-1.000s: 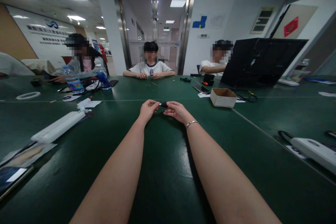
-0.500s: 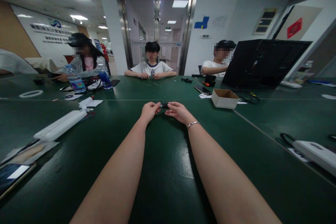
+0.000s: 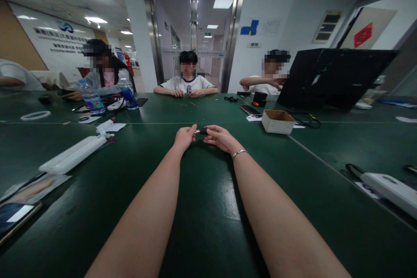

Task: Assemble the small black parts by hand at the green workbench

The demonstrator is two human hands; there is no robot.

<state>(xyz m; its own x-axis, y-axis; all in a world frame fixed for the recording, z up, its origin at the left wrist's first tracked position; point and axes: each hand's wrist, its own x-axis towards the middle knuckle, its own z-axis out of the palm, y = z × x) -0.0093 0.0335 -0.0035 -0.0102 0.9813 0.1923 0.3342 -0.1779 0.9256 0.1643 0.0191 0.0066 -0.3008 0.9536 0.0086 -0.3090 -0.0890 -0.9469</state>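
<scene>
Out in front of me over the green table (image 3: 208, 208), both my hands meet at a short black piece with a thin silver shaft (image 3: 202, 131). It lies level between them, and its exact kind is too small to make out. My left hand (image 3: 185, 138) pinches the silver end at the left between thumb and fingers. At the other end, my right hand (image 3: 222, 138) has its thumb and fingers closed on the black part; a silver bracelet (image 3: 239, 153) circles that wrist. The tips of the piece are hidden in my fingers.
An open cardboard box (image 3: 277, 122) stands right of my hands, near a phone (image 3: 250, 110) and a big black monitor (image 3: 332, 79). Leftward lie a white power strip (image 3: 73, 154), another phone (image 3: 19, 219) and bottles (image 3: 92, 97). Several people sit across the table.
My left hand has shifted slightly left, and more of the silver shaft shows between my hands. The person at the right has raised an arm toward the monitor.
</scene>
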